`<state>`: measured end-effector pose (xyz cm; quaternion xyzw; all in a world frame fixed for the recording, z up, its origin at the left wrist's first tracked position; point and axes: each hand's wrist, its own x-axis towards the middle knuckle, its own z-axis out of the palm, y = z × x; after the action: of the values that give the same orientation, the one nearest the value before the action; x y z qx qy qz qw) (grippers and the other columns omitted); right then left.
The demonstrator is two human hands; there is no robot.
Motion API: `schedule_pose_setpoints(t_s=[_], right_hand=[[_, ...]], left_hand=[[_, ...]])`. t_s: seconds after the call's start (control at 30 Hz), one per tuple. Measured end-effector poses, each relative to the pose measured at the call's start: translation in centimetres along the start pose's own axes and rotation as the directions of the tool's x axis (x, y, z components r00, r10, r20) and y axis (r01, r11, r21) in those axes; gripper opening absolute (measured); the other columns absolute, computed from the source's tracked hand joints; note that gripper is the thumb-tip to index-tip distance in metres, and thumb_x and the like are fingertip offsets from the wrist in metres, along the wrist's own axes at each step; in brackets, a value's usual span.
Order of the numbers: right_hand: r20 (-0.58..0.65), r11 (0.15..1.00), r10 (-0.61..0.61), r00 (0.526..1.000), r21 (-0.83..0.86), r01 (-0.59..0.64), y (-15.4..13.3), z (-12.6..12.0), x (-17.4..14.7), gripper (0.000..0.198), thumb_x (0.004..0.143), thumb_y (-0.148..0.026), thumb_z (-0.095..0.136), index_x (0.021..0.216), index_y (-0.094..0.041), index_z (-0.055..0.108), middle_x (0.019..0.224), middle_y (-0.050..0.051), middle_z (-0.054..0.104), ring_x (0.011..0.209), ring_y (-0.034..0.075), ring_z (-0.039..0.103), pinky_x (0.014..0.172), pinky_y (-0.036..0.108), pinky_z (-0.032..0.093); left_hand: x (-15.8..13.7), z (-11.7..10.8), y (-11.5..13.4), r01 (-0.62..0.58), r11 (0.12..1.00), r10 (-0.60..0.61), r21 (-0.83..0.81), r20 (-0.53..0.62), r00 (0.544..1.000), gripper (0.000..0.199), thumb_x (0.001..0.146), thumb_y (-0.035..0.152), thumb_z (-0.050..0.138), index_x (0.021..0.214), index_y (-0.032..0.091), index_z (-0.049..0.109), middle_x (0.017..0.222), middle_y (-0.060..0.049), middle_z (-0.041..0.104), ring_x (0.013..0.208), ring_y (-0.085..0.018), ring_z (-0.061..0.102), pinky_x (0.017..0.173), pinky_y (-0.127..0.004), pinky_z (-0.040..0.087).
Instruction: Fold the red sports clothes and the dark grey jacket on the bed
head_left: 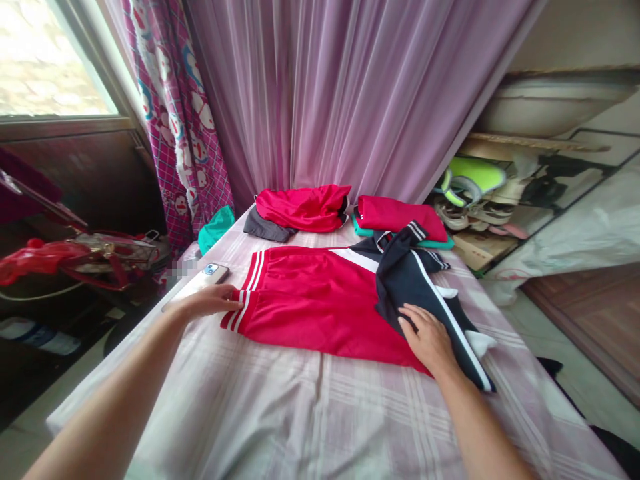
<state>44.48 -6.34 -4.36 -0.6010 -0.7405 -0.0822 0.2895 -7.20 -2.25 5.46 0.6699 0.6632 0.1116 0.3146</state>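
Note:
A red and navy track jacket lies spread on the bed, with its white-striped ribbed hem to the left. My left hand pinches the near corner of that hem between thumb and fingers. On the right, a navy sleeve with a white stripe is folded across the jacket's body. My right hand rests on this sleeve with its fingers stretched out. Small white pieces of cloth show beyond the sleeve's outer edge.
Behind the jacket lie a crumpled red garment and a folded red garment. A phone is beside my left hand. Purple curtains hang at the back. Right of the bed stands a rack with shoes.

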Motion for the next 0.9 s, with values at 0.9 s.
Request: schedule_pose_setpoints(t_s=[0.9], right_hand=[[-0.063,0.997,-0.074,0.995,-0.025,0.073,0.9,0.5,-0.3,0.034,0.094,-0.035,0.042,0.101,-0.018,0.071,0.110,0.014,0.073,0.104,0.027,0.066,0.095,0.045,0.052]], left_hand=[[-3.1,5.7,2.1,0.278,0.898,-0.149,0.342,-0.358,0.922,0.040,0.095,0.053,0.040,0.110,0.022,0.060,0.109,-0.010,0.073,0.098,-0.026,0.070,0.073,-0.031,0.049]])
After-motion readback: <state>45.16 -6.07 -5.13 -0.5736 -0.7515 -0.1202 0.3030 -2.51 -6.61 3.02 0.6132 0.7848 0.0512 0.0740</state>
